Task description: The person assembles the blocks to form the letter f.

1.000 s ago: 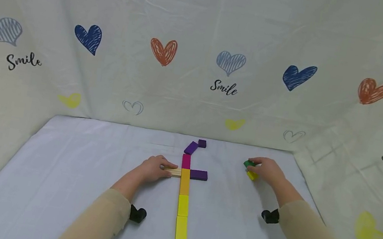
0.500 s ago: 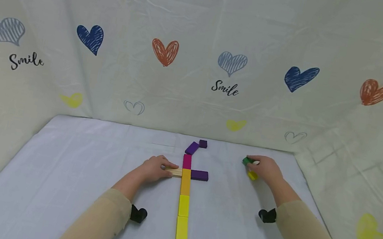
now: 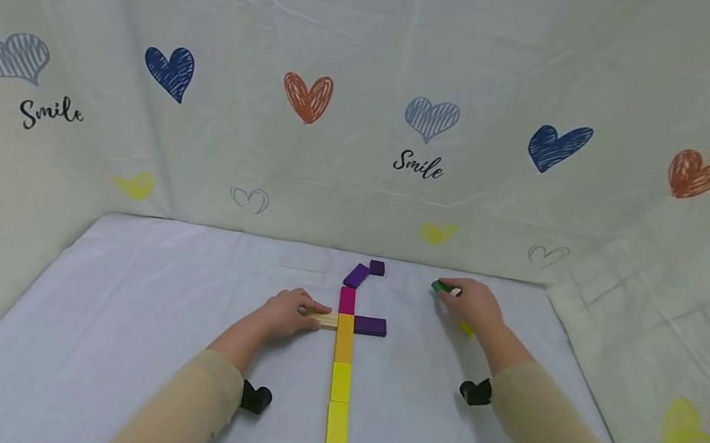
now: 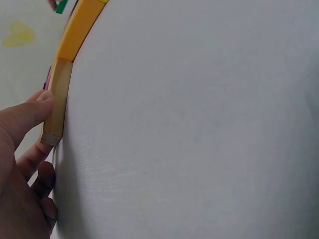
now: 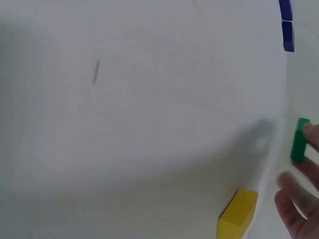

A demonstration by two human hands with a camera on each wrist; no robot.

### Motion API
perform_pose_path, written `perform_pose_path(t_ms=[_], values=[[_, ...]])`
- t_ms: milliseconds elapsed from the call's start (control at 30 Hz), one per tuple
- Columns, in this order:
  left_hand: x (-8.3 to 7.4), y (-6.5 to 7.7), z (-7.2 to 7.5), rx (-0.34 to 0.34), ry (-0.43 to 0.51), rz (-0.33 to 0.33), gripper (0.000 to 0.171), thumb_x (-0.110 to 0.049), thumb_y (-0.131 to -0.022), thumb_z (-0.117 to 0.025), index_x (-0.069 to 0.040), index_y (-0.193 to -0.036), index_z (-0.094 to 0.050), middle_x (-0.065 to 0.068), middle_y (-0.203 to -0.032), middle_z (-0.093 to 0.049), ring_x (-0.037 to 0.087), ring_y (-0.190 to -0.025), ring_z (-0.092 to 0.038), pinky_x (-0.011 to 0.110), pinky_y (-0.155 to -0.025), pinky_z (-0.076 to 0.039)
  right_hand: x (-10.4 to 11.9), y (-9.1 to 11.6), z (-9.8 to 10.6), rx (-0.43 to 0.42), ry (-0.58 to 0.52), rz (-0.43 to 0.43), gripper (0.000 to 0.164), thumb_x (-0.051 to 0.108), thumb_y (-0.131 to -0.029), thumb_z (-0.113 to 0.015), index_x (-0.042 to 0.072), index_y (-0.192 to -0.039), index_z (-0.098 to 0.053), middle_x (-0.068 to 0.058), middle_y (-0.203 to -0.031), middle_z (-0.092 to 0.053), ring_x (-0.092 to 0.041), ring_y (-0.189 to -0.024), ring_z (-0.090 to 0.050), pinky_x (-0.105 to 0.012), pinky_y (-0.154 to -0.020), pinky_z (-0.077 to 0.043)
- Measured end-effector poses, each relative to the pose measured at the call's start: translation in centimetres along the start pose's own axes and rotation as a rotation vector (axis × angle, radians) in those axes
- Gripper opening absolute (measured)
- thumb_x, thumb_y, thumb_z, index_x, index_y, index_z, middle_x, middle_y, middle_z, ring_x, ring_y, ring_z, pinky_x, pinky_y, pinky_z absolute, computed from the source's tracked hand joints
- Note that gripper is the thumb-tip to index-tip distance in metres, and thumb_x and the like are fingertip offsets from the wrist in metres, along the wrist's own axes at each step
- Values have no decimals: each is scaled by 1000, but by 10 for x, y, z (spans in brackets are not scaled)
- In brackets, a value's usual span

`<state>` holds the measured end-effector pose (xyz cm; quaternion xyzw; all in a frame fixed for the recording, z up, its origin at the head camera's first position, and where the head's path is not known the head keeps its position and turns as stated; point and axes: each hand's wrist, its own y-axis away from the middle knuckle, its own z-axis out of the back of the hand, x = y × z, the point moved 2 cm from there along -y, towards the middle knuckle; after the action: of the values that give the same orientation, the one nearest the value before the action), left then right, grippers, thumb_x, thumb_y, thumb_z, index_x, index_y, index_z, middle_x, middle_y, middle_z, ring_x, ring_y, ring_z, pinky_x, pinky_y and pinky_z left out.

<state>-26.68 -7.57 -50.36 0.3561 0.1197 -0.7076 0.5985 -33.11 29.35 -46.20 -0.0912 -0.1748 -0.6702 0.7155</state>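
Bright, even light fills the tent, with soft shadows under both forearms. The backdrop bows at three and nine o'clock. Both wrist views are soft; the right wrist view is blurred and shaded at six o'clock.

A white cloth (image 3: 136, 326) covers the table. On it runs a line of flat blocks: a magenta block (image 3: 346, 300) farthest, then an orange block (image 3: 344, 337) and two yellow blocks (image 3: 338, 403) nearest the camera. A dark purple block (image 3: 369, 325) juts right from the line, touching it. Two more purple blocks (image 3: 364, 272) lie beyond. Behind hangs a cream backdrop (image 3: 366, 61) with hearts and "Smile" lettering
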Motion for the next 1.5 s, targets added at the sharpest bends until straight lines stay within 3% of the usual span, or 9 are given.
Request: perform_pose_path(t_ms=[200,400,800,1067,1267,1500], values=[[-2,1,1,-3,-2,-11,30,-33,-92,-71,-42,-120,-71,0,-128,-58,28,-120,-48,54,-101,-42,23,-6,-10,-28,-7,39,40,30,-96,-65,15,-132,-65,-17,-129,-63,-34,-110,-59,-51,-94,-46],[-2,2,0,-2,-13,-11,30,-33,-92,-71,-42,-120,-71,0,-128,-57,28,-121,-47,53,-100,-43,41,-17,-21,-26,-8,26,41,32,-96,-65,15,-134,-64,-19,-138,-57,-42,-130,-47,-54,-106,-38],[-3,1,0,-7,-12,-13,30,-32,-91,-72,-42,-120,-71,0,-125,-58,27,-119,-48,51,-99,-45,59,-28,-38,-46,11,-8,39,33,-96,-64,17,-132,-66,-15,-137,-59,-39,-127,-51,-51,-102,-42],[-2,1,2,-9,-4,-19,30,-32,-92,-72,-42,-120,-71,-1,-125,-58,28,-120,-48,53,-101,-42,58,-34,-27,-52,-6,48,42,36,-98,-60,16,-134,-64,-19,-140,-54,-40,-129,-48,-54,-103,-40],[0,0,2,-6,-2,-13,30,-33,-91,-72,-43,-120,-71,0,-126,-58,28,-120,-48,53,-102,-42,50,-39,-20,12,-24,115,37,23,-100,-57,14,-136,-62,-18,-142,-53,-39,-131,-47,-55,-106,-38],[1,-2,2,3,-9,-26,31,-34,-92,-71,-44,-121,-70,0,-127,-58,28,-121,-47,53,-102,-42,54,-43,-25,111,14,148,40,12,-100,-56,16,-139,-59,-14,-147,-49,-38,-140,-37,-55,-113,-29]])
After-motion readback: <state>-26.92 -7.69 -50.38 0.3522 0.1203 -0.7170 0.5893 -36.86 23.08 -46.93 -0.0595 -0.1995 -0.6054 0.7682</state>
